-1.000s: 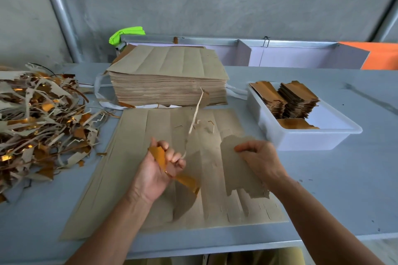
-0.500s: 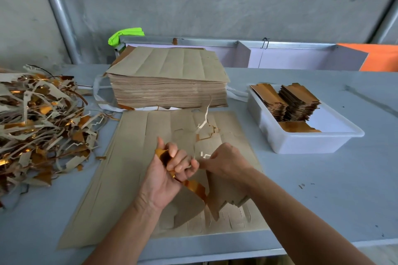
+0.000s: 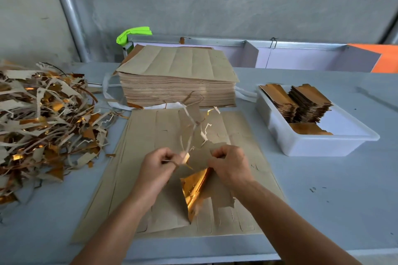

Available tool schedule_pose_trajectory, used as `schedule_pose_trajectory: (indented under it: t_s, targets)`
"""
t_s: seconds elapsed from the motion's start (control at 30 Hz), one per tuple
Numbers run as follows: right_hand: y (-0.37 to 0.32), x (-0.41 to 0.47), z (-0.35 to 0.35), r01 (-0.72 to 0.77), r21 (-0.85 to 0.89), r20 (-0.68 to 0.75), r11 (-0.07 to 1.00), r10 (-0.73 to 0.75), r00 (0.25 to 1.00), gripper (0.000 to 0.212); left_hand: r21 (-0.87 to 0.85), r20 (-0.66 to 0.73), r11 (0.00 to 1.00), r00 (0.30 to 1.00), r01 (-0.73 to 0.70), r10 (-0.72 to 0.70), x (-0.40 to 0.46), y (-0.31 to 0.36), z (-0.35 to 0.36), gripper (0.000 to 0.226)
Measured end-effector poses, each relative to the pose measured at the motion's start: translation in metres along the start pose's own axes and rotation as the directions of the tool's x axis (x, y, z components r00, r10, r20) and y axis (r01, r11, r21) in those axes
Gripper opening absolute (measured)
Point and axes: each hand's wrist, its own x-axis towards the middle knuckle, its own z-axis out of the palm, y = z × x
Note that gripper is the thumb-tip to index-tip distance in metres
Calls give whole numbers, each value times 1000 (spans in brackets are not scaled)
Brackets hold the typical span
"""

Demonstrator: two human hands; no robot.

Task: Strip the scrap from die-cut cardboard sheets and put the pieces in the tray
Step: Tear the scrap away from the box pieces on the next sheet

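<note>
Low in the middle of the frame, both forearms reach in over a flat cardboard sheet (image 3: 241,135) lying on the grey table (image 3: 323,211). The left hand (image 3: 158,166) has its fingers (image 3: 164,154) curled tight round a bunch of thin scrap strips (image 3: 191,129), which trail upward and away toward the middle of the frame. The right hand (image 3: 231,164) has its fingers curled over the top of a cut piece (image 3: 197,189), brown on one face and shiny gold on the other, which hangs bent with its point down just above the sheet. The two hands are near each other, and the strips seem joined to the piece between them, though the exact join is hidden.

At middle left a big heap of scrap (image 3: 43,127) covers the table. At middle right, well apart from the hands, stands the white tray (image 3: 323,146), holding two stacks of finished pieces (image 3: 308,101) and one lying flat. Behind the sheet, a thick stack of uncut sheets (image 3: 178,79) waits.

The likely trouble is a tear: if the strips are pulled sideways against the bent piece, a tab could rip off with them or the gold face could crease. Loose strips could also drop on the sheet and get carried into the tray.
</note>
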Motion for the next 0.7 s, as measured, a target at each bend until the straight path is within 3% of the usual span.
schedule_pose_trajectory:
  t_s: [0.07,0.23,0.33,0.43,0.53,0.7]
  targets:
    - [0,1,7,-27,4,15,1000,27,1000,23,124,36,991,998,49,-54,0,-5,10,23]
    - [-5,10,7,-161,-39,74,986,163,984,5,131,132,990,989,50,-68,-2,-15,18,21]
    - [0,7,5,-188,28,28,982,188,982,7,-146,-17,980,990,134,-138,2,-18,12,22]
    - [13,-4,3,-254,240,-56,937,275,960,9,-416,-145,899,966,135,-212,10,-21,6,29]
    - [24,-7,-7,-267,479,-108,836,358,927,6,-502,-201,860,955,92,-219,15,-27,5,34]
    - [31,-5,-28,-140,635,-189,759,329,925,15,-503,-201,859,954,96,-224,23,-34,4,32]
